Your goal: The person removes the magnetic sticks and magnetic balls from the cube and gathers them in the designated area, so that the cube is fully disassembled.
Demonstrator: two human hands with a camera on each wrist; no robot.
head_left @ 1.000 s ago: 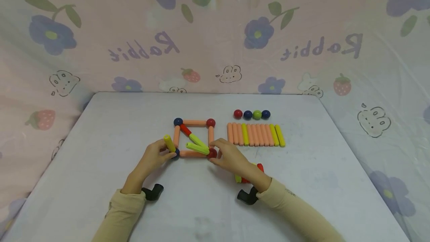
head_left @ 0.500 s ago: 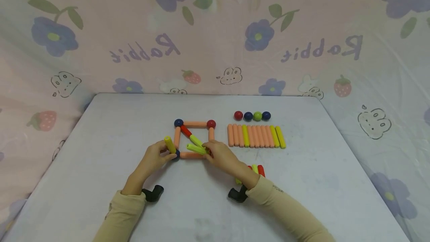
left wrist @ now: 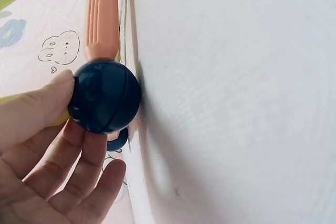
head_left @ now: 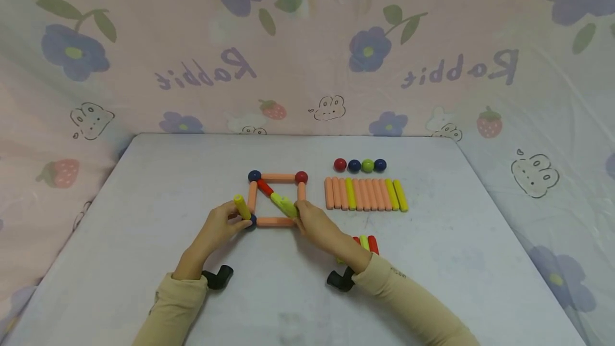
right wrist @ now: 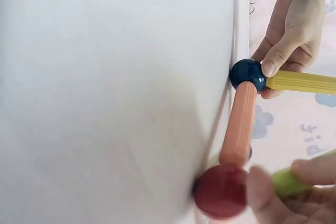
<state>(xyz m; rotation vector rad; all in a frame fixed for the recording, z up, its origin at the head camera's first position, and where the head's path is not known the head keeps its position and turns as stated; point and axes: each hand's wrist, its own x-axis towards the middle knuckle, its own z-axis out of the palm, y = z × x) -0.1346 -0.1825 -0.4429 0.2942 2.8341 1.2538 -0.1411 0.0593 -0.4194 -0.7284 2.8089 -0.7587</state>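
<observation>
A square frame of peach sticks (head_left: 278,178) and balls lies on the table, a red-and-lime diagonal (head_left: 265,187) crossing it. At its near left corner my left hand (head_left: 223,227) pinches the dark blue ball (left wrist: 105,97), from which a yellow stick (right wrist: 304,81) rises. My right hand (head_left: 319,226) grips a lime green stick (head_left: 288,207) at the near right corner. In the right wrist view that corner's red ball (right wrist: 220,191) touches or nearly touches the right thumb; the head view hides it behind the hand. Far corners carry a blue ball (head_left: 254,175) and a red ball (head_left: 301,177).
Right of the frame lies a row of peach and yellow sticks (head_left: 365,194). Several loose balls (head_left: 368,165) line up behind it. Red and lime sticks (head_left: 372,245) lie partly under the right forearm. A patterned curtain (head_left: 307,52) hangs behind the table.
My right hand has shifted left from the red ball and taken hold of the lime green stick. That stick's free end has swung rightward and up. The left hand holds its place.
</observation>
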